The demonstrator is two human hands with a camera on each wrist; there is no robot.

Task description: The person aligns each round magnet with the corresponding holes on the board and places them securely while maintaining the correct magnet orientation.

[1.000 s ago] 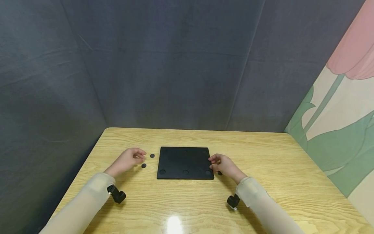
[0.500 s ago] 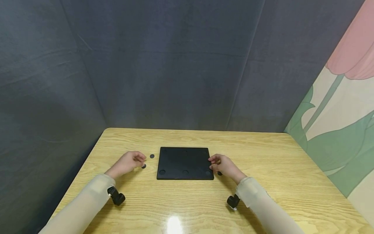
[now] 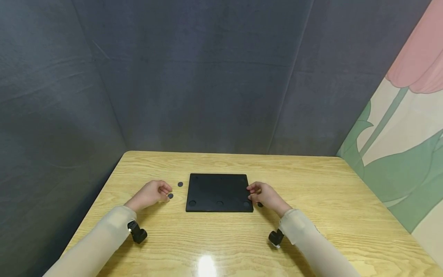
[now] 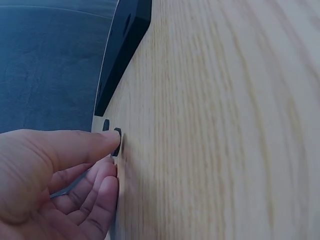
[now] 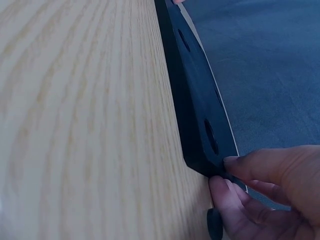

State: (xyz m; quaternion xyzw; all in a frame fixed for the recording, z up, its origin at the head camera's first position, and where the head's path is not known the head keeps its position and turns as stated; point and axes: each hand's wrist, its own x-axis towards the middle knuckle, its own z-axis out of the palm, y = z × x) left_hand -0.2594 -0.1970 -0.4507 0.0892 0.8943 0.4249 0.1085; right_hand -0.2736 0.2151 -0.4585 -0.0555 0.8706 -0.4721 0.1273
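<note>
A flat black rectangular panel [image 3: 218, 190] with round recesses lies mid-table in the head view. At its right edge my right hand [image 3: 266, 197] grips the corner, thumb on the top face and fingers against the side, as the right wrist view shows. Just below those fingers is a small dark disc [image 5: 215, 223]. To the panel's left, my left hand [image 3: 151, 194] pinches another dark disc [image 4: 118, 142] at the thumb tip; its other fingers are curled beneath. A further dark disc [image 3: 180, 184] lies between that hand and the panel.
The wooden table [image 3: 214, 238] ends at a dark fabric partition [image 3: 207, 96] behind and to the left. A floral-patterned wall [image 3: 405, 154] rises at the right. A black camera [image 3: 138, 232] hangs under the left wrist, another [image 3: 276, 237] under the right.
My left hand has come down slightly, its fingertips closing in on the nearer disc. My right hand and the panel have stayed in place.
</note>
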